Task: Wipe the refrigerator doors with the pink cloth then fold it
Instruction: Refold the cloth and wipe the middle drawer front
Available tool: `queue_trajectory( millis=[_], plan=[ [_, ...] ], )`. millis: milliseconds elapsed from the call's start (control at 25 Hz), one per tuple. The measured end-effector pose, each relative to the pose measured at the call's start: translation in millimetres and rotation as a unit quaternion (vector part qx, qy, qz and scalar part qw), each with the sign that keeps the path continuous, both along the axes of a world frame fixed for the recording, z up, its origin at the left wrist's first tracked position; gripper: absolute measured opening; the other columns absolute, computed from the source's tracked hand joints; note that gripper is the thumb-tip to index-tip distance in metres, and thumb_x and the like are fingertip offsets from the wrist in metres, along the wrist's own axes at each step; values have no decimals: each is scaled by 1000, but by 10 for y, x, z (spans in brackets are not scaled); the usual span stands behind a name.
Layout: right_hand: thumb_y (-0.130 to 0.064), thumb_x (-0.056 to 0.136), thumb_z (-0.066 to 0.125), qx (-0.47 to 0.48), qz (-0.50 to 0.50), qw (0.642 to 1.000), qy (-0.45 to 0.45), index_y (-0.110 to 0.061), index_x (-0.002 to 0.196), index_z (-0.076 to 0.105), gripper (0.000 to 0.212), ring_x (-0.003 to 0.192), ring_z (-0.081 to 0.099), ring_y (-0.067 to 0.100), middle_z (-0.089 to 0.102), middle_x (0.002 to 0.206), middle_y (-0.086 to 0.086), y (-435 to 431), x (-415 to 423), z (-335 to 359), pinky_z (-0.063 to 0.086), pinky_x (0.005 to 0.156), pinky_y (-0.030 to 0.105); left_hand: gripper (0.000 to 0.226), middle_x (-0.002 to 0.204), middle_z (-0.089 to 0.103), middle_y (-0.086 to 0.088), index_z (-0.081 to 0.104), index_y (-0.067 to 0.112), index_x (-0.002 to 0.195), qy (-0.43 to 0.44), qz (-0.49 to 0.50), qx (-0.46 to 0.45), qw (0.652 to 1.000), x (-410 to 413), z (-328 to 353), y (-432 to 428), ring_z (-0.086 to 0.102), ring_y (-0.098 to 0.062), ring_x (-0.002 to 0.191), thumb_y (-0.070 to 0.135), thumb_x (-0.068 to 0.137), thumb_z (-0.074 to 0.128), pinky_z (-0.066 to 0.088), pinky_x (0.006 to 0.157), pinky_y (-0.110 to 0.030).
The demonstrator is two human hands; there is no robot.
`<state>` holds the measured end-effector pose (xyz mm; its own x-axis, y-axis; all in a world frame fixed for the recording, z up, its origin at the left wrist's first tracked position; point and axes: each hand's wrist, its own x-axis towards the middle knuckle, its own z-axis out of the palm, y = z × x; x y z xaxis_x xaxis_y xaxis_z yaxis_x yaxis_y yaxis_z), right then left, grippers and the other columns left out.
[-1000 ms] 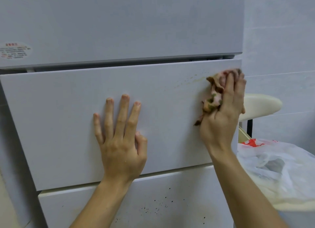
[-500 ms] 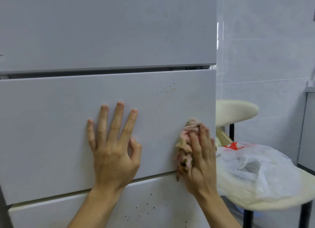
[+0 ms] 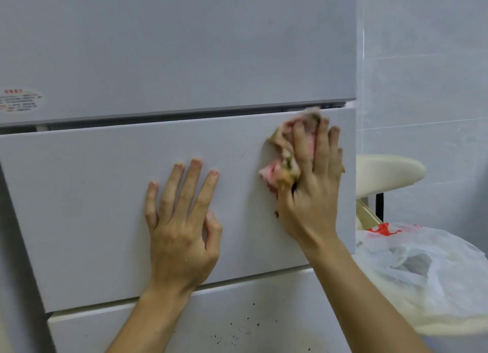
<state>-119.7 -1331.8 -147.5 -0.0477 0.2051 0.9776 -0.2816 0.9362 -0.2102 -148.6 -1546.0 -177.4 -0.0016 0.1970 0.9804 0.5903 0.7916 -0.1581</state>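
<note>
Fingers (image 3: 323,146) of the right hand (image 3: 314,194) press the bunched pink cloth (image 3: 284,157), top blurred, thumb apparently hooked in, on the refrigerator door (image 3: 92,207) beside the spread left hand (image 3: 182,228).

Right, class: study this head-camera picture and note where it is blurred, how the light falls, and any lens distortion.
Head view: soft, even light with no harsh glare and only faint shadows beside the left hand and right hand; the pink cloth smears with motion blur at its top edge; the sticker is too soft to read; the middle door shows slanted edges from the wide lens.
</note>
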Motion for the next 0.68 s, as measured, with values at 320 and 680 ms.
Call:
queue_trajectory(
  millis=[320,680],
  plan=[
    [-54,108,38,-45,-18,997,-59,-26,166,19,67,163,7,29,3,177,5,450,197,-874,6,131,55,58,166,39,-7,49,17,154,8,-18,6,1000,-25,-13,-9,32,-28,157,15,96,49,17,128,-59],
    [-33,103,37,-152,98,983,1,-29,167,14,68,104,60,24,46,135,0,546,140,102,52,86,40,55,165,40,-9,52,13,152,9,-31,23,999,-16,-10,68,32,-30,156,16,97,48,15,128,-60]
  ],
)
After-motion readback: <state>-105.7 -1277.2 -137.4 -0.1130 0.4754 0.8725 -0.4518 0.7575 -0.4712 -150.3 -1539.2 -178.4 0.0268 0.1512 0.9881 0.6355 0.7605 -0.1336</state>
